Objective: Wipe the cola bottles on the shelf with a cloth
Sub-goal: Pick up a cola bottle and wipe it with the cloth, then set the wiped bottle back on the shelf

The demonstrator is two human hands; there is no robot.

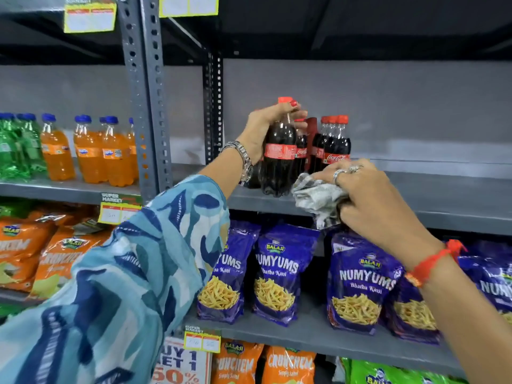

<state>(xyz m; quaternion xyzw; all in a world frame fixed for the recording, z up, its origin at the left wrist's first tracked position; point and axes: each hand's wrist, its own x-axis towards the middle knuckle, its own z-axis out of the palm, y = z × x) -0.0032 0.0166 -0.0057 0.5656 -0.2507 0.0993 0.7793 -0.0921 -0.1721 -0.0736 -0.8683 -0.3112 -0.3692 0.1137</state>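
My left hand (263,128) grips a cola bottle (279,159) by its neck and shoulder; the bottle has a red cap and red label and is held slightly tilted just above the front edge of the grey shelf (443,195). My right hand (371,195) is shut on a crumpled grey-and-white cloth (315,198), which touches the bottle's lower right side. Several more cola bottles (332,145) stand upright behind, near the shelf's back.
Orange and green soda bottles (91,151) fill the shelf section to the left, past a perforated grey upright (146,106). Purple snack bags (279,273) stand on the shelf below, orange bags (30,250) at lower left. Yellow price tags (116,212) hang on shelf edges.
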